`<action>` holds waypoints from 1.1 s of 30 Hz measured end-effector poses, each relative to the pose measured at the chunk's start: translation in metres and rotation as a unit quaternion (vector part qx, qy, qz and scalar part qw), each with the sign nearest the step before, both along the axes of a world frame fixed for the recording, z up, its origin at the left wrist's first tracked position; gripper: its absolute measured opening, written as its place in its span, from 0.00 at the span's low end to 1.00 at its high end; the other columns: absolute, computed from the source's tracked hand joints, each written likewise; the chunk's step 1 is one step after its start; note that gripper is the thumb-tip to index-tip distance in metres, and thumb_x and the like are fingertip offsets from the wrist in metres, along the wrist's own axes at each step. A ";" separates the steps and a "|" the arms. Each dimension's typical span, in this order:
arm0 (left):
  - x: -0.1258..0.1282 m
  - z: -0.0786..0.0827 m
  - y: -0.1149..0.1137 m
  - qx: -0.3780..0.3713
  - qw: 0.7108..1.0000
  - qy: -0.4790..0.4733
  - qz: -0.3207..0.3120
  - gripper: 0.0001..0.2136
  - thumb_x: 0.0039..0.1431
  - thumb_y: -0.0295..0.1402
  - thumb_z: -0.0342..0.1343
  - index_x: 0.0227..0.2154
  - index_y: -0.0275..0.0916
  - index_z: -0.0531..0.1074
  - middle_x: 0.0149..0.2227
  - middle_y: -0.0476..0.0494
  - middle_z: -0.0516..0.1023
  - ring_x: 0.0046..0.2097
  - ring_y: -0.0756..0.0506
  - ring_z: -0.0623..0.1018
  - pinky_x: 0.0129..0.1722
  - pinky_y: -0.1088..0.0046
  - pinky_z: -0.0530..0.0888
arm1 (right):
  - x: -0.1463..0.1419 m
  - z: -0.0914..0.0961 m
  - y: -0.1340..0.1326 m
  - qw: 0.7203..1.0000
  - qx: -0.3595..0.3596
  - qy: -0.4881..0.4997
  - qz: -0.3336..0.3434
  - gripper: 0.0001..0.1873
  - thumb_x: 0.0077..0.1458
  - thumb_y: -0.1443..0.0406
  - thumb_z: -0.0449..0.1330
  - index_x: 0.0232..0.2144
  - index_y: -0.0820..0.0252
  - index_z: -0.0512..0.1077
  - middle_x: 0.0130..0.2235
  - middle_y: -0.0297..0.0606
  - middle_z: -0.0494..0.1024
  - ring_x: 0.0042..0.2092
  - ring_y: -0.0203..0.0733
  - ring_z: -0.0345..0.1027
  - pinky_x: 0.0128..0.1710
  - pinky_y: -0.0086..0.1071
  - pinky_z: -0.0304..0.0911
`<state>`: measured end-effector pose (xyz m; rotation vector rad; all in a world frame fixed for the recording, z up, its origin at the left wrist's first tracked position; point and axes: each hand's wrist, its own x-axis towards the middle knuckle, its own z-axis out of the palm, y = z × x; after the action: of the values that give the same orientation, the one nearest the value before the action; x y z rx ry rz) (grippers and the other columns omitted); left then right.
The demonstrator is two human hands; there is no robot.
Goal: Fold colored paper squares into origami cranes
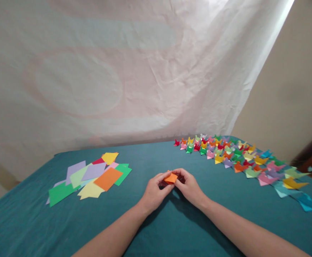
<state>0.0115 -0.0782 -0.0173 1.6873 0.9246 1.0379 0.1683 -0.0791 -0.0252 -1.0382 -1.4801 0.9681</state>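
Observation:
A small folded piece of orange origami paper (pixel 171 178) is held between my two hands, just above the middle of the table. My left hand (pixel 156 189) pinches its left side between thumb and fingers. On the opposite side, my right hand (pixel 187 185) grips the paper's right edge with thumb and fingertips. The paper shows a pointed, diamond-like shape, and its far side is partly covered by my fingers.
Loose sheets of coloured paper (pixel 107 179) overlap on the left of the table. Several rows of folded paper birds (pixel 239 166) stand along the right side. The table wears a dark teal cloth (pixel 91 225). Behind it hangs a pale sheet (pixel 134 82).

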 end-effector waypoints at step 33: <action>0.015 0.000 0.003 -0.042 0.996 -0.071 -0.046 0.22 0.50 0.21 0.52 0.51 0.33 0.64 0.45 0.37 0.76 0.46 0.43 0.76 0.46 0.67 0.72 | -0.005 -0.006 0.002 0.998 -0.037 0.024 -0.043 0.13 0.46 0.70 0.51 0.34 0.59 0.71 0.33 0.36 0.74 0.36 0.41 0.66 0.36 0.31 0.60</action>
<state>0.0260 -0.0753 -0.0173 1.5513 0.7796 1.0293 0.1630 -0.0775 -0.0316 -1.1145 -1.3585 0.9856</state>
